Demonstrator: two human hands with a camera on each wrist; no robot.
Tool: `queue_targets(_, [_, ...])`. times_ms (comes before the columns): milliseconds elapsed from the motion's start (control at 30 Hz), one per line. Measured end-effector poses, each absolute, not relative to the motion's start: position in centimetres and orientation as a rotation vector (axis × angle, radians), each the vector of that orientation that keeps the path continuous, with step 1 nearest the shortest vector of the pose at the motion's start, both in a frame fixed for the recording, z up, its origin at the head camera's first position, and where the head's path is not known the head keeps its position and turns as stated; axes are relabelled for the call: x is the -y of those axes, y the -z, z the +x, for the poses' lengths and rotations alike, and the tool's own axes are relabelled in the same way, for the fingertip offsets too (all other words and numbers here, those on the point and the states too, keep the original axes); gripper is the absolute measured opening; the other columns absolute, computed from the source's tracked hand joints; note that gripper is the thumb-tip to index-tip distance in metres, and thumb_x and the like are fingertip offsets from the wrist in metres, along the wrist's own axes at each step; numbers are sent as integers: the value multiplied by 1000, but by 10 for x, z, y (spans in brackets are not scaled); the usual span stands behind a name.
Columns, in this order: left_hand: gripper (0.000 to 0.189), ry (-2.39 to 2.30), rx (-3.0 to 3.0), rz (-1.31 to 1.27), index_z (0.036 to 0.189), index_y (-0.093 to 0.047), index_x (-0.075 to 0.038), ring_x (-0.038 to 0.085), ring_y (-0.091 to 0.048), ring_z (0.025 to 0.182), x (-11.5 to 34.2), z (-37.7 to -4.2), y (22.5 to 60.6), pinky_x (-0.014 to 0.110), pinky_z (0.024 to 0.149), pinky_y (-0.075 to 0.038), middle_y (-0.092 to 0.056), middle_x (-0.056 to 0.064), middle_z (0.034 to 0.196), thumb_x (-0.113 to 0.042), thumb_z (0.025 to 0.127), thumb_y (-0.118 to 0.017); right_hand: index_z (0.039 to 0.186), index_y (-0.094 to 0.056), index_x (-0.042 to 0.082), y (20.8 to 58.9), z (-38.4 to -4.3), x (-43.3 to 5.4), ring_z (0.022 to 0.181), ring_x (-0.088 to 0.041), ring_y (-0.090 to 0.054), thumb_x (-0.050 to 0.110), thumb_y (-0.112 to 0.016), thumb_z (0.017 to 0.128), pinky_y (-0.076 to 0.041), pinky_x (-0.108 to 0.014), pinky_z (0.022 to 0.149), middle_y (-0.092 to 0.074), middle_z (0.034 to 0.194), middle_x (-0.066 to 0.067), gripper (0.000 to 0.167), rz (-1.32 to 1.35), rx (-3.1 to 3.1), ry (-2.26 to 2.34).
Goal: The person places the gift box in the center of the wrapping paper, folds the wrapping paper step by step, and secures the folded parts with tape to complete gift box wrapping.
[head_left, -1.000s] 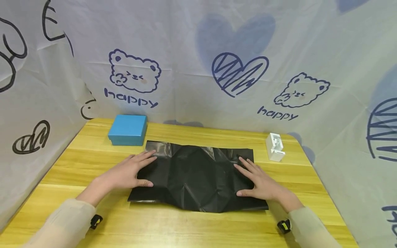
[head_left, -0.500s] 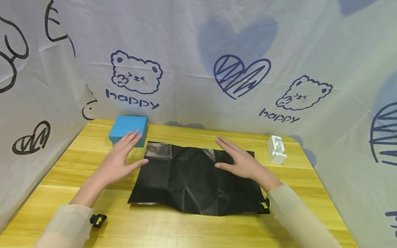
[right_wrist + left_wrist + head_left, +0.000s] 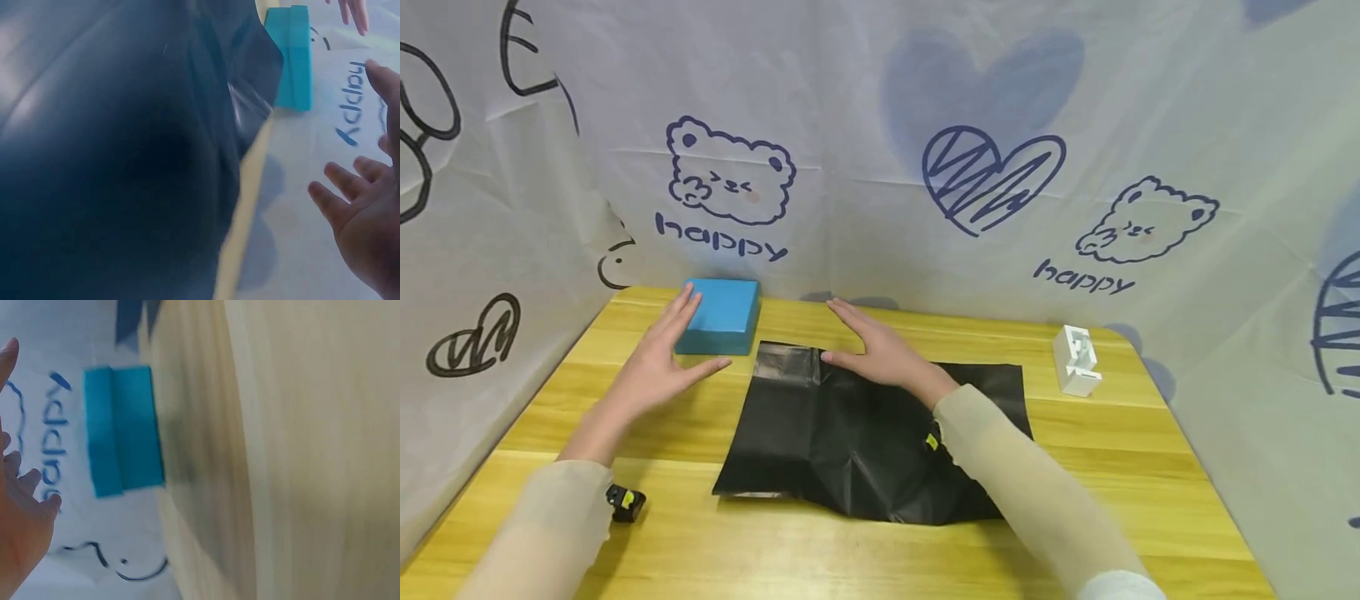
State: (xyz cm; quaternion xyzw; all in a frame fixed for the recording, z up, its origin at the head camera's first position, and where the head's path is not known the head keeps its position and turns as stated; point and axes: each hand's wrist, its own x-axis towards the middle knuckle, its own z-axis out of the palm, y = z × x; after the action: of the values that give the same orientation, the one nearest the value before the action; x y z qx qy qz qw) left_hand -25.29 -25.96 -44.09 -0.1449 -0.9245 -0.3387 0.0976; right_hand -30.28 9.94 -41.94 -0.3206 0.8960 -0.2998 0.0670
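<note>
A blue lidded box [image 3: 722, 321] stands at the back left of the wooden table. My left hand [image 3: 655, 362] is at its left front side, fingers extended and thumb spread, apart from the box in the left wrist view [image 3: 131, 428]. Above the far edge of a black plastic sheet or bag [image 3: 850, 442] hovers my right hand [image 3: 883, 354], fingers extended toward the box and holding nothing. The black plastic lies flat and creased across the middle of the table, partly hidden by the right forearm.
A small white object with a cut-out [image 3: 1077, 362] stands at the back right of the table [image 3: 820, 558]. White cloth with printed bears and hearts [image 3: 865, 225] hangs behind and at both sides.
Both hands have lifted off the black plastic. The left moved forward beside the blue box, and the right swung leftward and forward toward it. Box and plastic lie where they were.
</note>
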Motion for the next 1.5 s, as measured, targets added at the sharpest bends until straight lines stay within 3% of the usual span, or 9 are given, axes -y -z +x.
queue_targets(167, [109,1058,2785,-350,169,-5,-27,43,-4,159,280,-267,447,75,118,-13,7,-9,174,-48,91,-79,169,-16,29,439,-314,-57,156,-23,-30,49,-66,101,-28,-47,125,-19,173,5,87,-876,-2676,1036])
queue_targets(333, [111,1056,2845,-306,169,-2,-22,48,-3,157,293,-284,452,76,117,-12,8,2,175,-51,92,-77,168,-18,27,452,-322,-23,149,-27,-42,41,-70,100,-38,-47,120,-25,172,1,87,-765,-2643,1153])
queue_targets(700, [111,1047,3007,-208,167,4,-8,51,1,156,302,-306,456,72,121,-9,9,22,172,-57,98,-66,169,-18,21,471,-330,35,148,-25,-44,37,-68,102,-41,-42,118,-28,171,-3,85,-637,-2610,1186])
queue_targets(867, [111,1101,3031,-147,165,9,-4,55,-5,154,303,-308,457,71,121,-12,3,31,170,-56,100,-64,169,-16,21,475,-329,47,147,-23,-45,37,-65,104,-43,-39,116,-31,169,-4,83,-613,-2615,1175])
queue_targets(1100, [105,1154,3063,-113,165,10,-4,58,-16,150,301,-308,460,68,120,-20,-8,36,166,-54,103,-58,169,-16,24,481,-326,53,143,-24,-50,30,-57,109,-52,-39,107,-46,160,-12,73,-624,-2562,1228])
queue_targets(1200, [104,1183,3053,-112,165,11,-6,58,-16,150,300,-309,462,68,121,-19,-7,36,166,-54,103,-57,168,-17,25,481,-326,51,141,-23,-52,28,-54,110,-54,-31,94,-48,159,-12,69,-626,-2536,1271])
queue_targets(1333, [102,1220,3035,-107,166,10,-7,58,-14,151,300,-309,463,68,121,-18,-6,35,167,-54,104,-57,168,-20,25,481,-324,54,127,-22,-62,27,-53,111,-47,-27,70,-53,155,-11,66,-585,-2494,1347])
queue_targets(1500, [100,1236,3016,-107,166,7,-7,58,-15,151,299,-309,464,68,121,-19,-8,35,167,-49,104,-58,167,-25,23,481,-323,56,89,-16,-65,27,-53,110,-42,-26,61,-66,134,-12,63,-543,-2488,1407])
